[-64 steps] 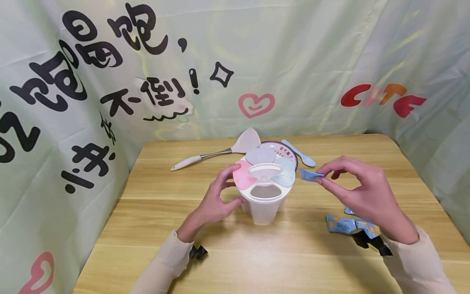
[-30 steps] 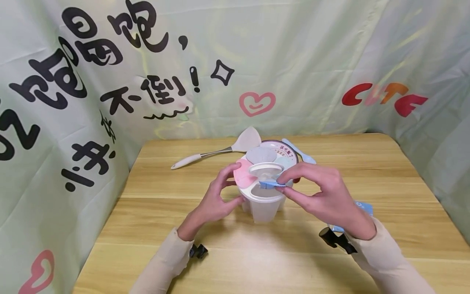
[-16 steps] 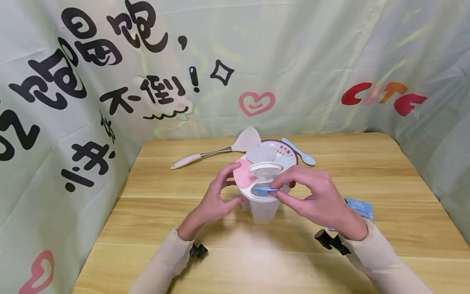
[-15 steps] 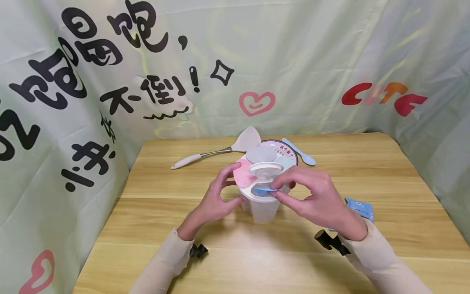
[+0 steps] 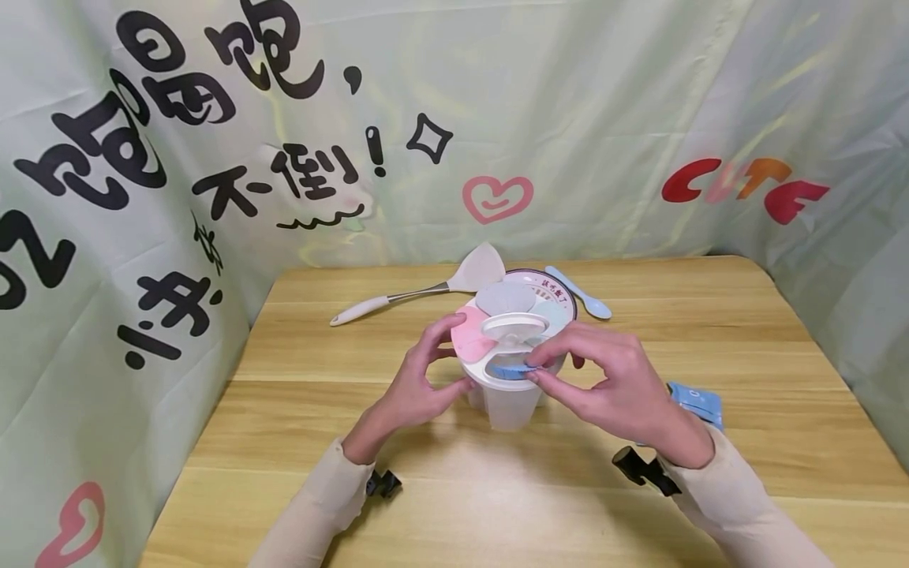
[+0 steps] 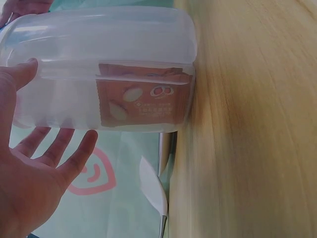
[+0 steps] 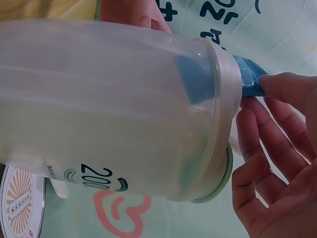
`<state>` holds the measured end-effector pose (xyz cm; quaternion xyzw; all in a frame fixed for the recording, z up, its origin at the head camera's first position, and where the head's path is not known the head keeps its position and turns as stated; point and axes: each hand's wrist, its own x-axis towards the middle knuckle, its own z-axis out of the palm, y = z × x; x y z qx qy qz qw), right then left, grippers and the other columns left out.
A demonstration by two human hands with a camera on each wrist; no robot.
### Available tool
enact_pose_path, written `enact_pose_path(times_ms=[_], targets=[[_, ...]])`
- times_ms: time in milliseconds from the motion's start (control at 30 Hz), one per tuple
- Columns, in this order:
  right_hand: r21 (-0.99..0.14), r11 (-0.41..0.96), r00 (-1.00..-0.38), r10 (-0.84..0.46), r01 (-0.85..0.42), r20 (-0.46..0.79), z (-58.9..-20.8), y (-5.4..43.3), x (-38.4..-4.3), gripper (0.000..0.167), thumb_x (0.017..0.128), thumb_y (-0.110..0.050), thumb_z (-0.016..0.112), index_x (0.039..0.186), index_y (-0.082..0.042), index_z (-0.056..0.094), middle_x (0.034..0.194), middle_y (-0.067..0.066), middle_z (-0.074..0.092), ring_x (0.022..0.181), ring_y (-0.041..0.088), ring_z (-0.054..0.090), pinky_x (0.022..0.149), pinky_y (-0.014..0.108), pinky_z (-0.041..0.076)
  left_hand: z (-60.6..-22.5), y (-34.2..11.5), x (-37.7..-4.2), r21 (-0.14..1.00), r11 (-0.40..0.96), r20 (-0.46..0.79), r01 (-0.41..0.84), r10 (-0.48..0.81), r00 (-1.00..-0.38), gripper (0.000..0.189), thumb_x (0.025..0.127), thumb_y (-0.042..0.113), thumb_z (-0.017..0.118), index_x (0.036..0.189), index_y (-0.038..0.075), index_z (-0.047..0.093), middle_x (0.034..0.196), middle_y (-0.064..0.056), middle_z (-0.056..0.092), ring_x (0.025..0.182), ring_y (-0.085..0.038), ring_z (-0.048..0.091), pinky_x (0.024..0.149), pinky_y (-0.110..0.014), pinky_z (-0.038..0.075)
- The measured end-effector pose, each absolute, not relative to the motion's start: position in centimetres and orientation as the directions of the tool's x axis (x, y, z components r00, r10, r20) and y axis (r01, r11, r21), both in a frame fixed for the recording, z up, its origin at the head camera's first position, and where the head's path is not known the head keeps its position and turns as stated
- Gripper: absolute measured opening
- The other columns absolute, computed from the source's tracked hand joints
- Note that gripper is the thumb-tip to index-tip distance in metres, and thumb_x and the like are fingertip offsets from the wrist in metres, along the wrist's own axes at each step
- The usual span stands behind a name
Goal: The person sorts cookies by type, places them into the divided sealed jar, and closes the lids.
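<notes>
Beige-sleeved left forearm [image 5: 323,497] and beige-sleeved right forearm [image 5: 738,493] are extended forward, angled inward. Bare left hand [image 5: 415,388] is held in a wide C, thumb [image 6: 24,73] spread from fingers [image 6: 81,152]. Bare right hand [image 5: 616,386] is set in a thumb-and-index pinch, other fingers [image 7: 273,135] loosely bent.
</notes>
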<state>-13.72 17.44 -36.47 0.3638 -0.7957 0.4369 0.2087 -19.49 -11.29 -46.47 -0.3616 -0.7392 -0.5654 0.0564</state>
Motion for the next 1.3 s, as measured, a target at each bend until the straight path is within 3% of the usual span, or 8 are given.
enact_pose_path(times_ms=[267,433,700,900,967,1100,1200,1300], targets=[[-0.554,0.383,-0.674,-0.392,-0.739,0.626,-36.6,17.8,-13.6,0.037,0.077,0.004,0.093,0.102,-0.020,0.082,0.095,-0.010,0.080,0.084,0.005,0.067,0.069,0.016,0.048,-46.5,-11.3,-19.4,0.801,0.096,0.487,0.591,0.471,-0.736,0.087,0.087,-0.007,0.085,0.160,0.006,0.041,0.169,-0.018,0.046,0.138,-0.044,0.061,0.109,-0.046,0.063],[-0.545,0.371,-0.659,-0.393,-0.752,0.642,-36.8,18.1,-13.6,0.037,0.077,0.006,0.092,0.102,-0.020,0.081,0.095,-0.009,0.080,0.084,0.007,0.067,0.069,0.017,0.048,-46.4,-11.3,-19.4,0.803,0.097,0.484,0.588,0.469,-0.739,0.087,0.086,-0.006,0.085,0.160,0.006,0.041,0.168,-0.018,0.047,0.138,-0.041,0.062,0.109,-0.049,0.063],[-0.531,0.358,-0.639,-0.390,-0.768,0.663,-37.0,18.3,-13.6,0.037,0.079,0.006,0.090,0.102,-0.022,0.081,0.095,-0.010,0.080,0.087,0.000,0.064,0.069,0.019,0.047,-46.6,-11.4,-19.3,0.802,0.093,0.488,0.590,0.467,-0.737,0.087,0.086,-0.008,0.085,0.160,0.006,0.041,0.167,-0.019,0.047,0.137,-0.040,0.062,0.108,-0.049,0.063],[-0.521,0.349,-0.626,-0.381,-0.779,0.680,-37.1,18.7,-13.5,0.016,0.092,-0.010,0.088,0.102,-0.021,0.081,0.095,-0.007,0.080,0.088,0.000,0.064,0.070,0.019,0.048,-46.7,-11.4,-19.4,0.791,0.087,0.505,0.606,0.465,-0.727,0.087,0.086,-0.008,0.085,0.160,0.005,0.041,0.167,-0.021,0.047,0.135,-0.042,0.063,0.107,-0.048,0.064],[-0.515,0.343,-0.617,-0.372,-0.785,0.693,-37.1,18.9,-13.5,0.018,0.091,-0.007,0.088,0.102,-0.020,0.081,0.093,-0.006,0.079,0.087,0.000,0.064,0.069,0.020,0.048,-46.7,-11.3,-19.4,0.785,0.084,0.514,0.613,0.465,-0.721,0.086,0.086,-0.008,0.085,0.159,0.005,0.042,0.166,-0.022,0.048,0.134,-0.043,0.064,0.106,-0.048,0.064],[-0.498,0.333,-0.595,-0.348,-0.801,0.724,-37.5,19.3,-13.6,0.005,0.097,-0.019,0.085,0.099,-0.017,0.081,0.088,-0.006,0.077,0.086,-0.001,0.063,0.068,0.020,0.046,-46.6,-11.3,-19.5,0.781,0.080,0.521,0.619,0.463,-0.717,0.085,0.086,-0.008,0.085,0.159,0.005,0.042,0.166,-0.022,0.048,0.133,-0.043,0.064,0.106,-0.047,0.064],[-0.486,0.341,-0.586,-0.329,-0.805,0.740,-37.9,19.8,-13.7,0.027,0.105,-0.039,0.074,0.096,-0.015,0.081,0.085,-0.004,0.076,0.085,-0.001,0.063,0.066,0.020,0.044,-46.7,-11.3,-19.5,0.783,0.080,0.519,0.617,0.462,-0.719,0.085,0.086,-0.008,0.085,0.159,0.005,0.042,0.166,-0.022,0.048,0.133,-0.042,0.064,0.106,-0.047,0.064],[-0.485,0.368,-0.598,-0.323,-0.793,0.733,-38.2,20.6,-13.6,0.033,0.105,-0.045,0.071,0.094,-0.015,0.080,0.084,-0.005,0.075,0.084,-0.001,0.063,0.065,0.021,0.043,-46.7,-11.3,-19.6,0.783,0.079,0.519,0.616,0.463,-0.719,0.085,0.086,-0.008,0.085,0.159,0.005,0.042,0.167,-0.022,0.047,0.133,-0.042,0.064,0.106,-0.047,0.064]])
